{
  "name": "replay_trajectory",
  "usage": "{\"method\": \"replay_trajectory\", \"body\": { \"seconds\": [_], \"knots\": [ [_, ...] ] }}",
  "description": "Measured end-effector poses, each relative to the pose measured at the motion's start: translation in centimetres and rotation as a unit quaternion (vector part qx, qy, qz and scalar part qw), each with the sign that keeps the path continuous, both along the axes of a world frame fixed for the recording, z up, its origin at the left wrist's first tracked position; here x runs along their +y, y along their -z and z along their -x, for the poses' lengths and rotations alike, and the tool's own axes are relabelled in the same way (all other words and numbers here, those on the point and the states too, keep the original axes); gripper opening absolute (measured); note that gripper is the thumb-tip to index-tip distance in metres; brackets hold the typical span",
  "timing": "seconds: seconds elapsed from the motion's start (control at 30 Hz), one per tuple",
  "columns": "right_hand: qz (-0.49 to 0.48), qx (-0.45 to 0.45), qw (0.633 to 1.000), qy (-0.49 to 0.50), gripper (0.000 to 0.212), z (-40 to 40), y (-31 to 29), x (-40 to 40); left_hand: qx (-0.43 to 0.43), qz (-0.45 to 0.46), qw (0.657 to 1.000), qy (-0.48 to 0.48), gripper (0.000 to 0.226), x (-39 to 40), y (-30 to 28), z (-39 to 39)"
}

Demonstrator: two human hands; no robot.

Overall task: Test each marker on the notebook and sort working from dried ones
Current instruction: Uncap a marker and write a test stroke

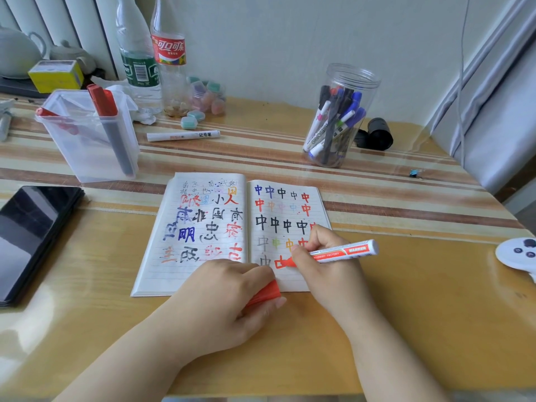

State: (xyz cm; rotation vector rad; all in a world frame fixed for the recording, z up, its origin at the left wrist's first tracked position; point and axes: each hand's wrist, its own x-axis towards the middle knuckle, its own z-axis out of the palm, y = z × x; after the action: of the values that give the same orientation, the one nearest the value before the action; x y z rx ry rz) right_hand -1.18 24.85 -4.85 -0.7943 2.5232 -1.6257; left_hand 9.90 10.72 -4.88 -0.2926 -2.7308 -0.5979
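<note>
A red marker (342, 251) is pinched in the right hand (324, 256), its tip pressed to the lower right page of the open notebook (203, 274), where a thick red character is being drawn. This is judged to be the testing step; the stroke comes out solid, so the marker appears to work. Its red cap (265, 293) is gripped in the curled left hand (223, 297), which rests on the notebook's bottom edge. Recapping would be called for next, then placement with one sorted group. "MARKER" and "STATIONERY FACTORY" can be read on the barrel. Rows of 中 fill the page. At 10 o'clock a clear bin (87, 134) holds red markers; at 1 o'clock a clear jar (345, 111) holds markers, one reading "WHITEBOARD". A loose white marker (182, 136) at 12 o'clock bears 记号笔; a Coca-Cola bottle (169, 50) stands behind.
</note>
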Motion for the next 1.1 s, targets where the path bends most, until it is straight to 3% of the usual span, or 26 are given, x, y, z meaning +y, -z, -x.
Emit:
{"method": "replay_trajectory", "body": {
  "seconds": [0.2,0.37,0.47,0.63,0.9,1.1],
  "knots": [
    [0.012,-0.049,0.998,-0.035,0.039,-0.4,-0.7,0.4,0.015,-0.008,1.000,-0.006,0.033,0.0,-0.1,0.0],
    [0.117,-0.040,0.992,-0.002,0.033,-0.6,-1.4,0.9,0.033,-0.119,0.992,-0.033,0.029,-0.2,-0.6,-0.1],
    [0.171,-0.067,0.982,-0.043,0.033,-1.2,-3.3,1.7,0.039,-0.158,0.986,-0.042,0.032,-0.4,-1.1,-0.1],
    [0.157,-0.019,0.980,-0.121,0.024,-2.1,-5.7,1.7,0.031,-0.161,0.986,-0.017,0.027,-0.2,-2.4,-0.4],
    [0.145,-0.043,0.978,-0.141,0.027,-3.0,-5.8,1.0,0.040,-0.153,0.987,0.029,0.029,0.5,-3.3,-1.0],
    [0.151,-0.150,0.962,-0.173,0.037,-4.1,-4.5,-0.3,0.069,-0.118,0.990,0.031,0.025,1.4,-3.7,-0.8]
  ]
}}
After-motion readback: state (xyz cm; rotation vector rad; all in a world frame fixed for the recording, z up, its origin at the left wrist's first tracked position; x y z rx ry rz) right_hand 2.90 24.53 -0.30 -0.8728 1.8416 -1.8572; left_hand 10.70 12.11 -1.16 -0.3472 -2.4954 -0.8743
